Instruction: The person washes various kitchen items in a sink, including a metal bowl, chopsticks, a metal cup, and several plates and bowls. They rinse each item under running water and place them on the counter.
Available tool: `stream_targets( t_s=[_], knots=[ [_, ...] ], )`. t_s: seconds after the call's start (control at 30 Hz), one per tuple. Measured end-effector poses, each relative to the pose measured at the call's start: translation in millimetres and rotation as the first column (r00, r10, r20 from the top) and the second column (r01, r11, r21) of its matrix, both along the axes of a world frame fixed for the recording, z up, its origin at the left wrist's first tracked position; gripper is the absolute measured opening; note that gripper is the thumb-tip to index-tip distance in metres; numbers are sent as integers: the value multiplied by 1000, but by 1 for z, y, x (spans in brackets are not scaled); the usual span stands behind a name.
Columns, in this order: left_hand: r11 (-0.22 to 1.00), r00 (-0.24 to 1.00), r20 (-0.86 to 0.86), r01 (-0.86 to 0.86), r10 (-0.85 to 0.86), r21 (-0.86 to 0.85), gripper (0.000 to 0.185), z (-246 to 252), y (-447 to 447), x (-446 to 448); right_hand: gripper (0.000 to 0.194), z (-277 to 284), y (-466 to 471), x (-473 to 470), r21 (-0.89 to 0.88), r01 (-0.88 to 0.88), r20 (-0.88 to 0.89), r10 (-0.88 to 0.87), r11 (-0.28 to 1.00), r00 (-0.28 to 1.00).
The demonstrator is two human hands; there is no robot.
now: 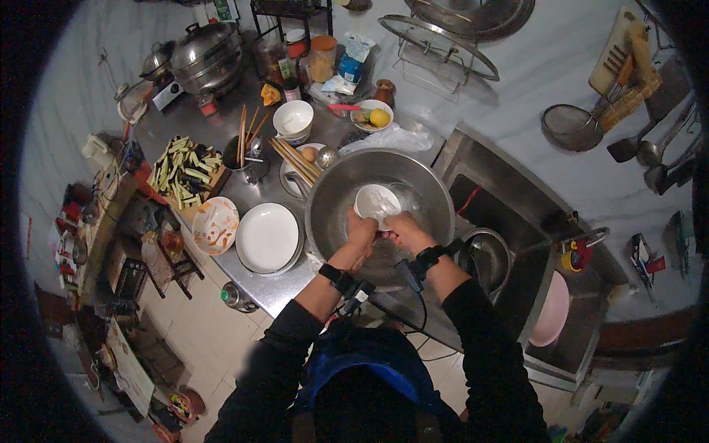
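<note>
Before me stands a large stainless steel basin [327, 188] with what looks like clear water in it. A small white bowl [378, 200] is tilted inside the basin. My left hand [361, 235] grips the bowl's lower left edge, its thumb along the side. My right hand [407, 230] holds the lower right edge, and the fingers of both hands nearly meet below the bowl. Straps with small devices and cables sit on both wrists. Left of the basin are a stack of white plates [267, 238] and an orange-patterned bowl [215, 225].
Cut eggplant strips [185, 169] lie on a cutting board at the left. Chopsticks [293, 160] rest across a dish beside the basin. Stacked white bowls [293, 119] stand farther back. To the right, a metal sink [482, 202] holds a metal pan [487, 257] and a pink basin [551, 310].
</note>
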State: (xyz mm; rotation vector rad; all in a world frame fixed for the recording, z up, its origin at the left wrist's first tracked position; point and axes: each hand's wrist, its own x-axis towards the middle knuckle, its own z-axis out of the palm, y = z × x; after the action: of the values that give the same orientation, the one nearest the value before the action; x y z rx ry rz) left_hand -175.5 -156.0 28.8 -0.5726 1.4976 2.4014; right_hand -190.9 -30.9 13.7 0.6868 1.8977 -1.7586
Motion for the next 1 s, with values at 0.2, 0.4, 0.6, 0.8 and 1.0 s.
stream_targets(
  t_s=[0.2, 0.4, 0.6, 0.8, 1.0],
  knots=[
    [991, 993, -26, 113, -116, -76, 55, -4, -3, 0, 32, -9, -7, 0, 250, 38, 37, -49, 968, 998],
    [981, 997, 39, 71, -65, -179, 46, -3, 1, 7, 32, -18, -8, 0, 407, 54, -169, 17, 912, 986],
    [991, 993, 112, -4, 19, -135, 50, 4, 0, 8, 32, -12, -9, 2, 247, -3, -23, 9, 969, 1000],
    [989, 993, -101, 40, -55, -143, 55, 9, -1, 17, 32, 1, -11, 13, -78, 136, 79, -130, 988, 988],
    [998, 999, 5, 42, -42, -45, 62, 9, 1, 19, 21, -5, -7, 15, 235, 94, -86, -76, 967, 993]
  ],
)
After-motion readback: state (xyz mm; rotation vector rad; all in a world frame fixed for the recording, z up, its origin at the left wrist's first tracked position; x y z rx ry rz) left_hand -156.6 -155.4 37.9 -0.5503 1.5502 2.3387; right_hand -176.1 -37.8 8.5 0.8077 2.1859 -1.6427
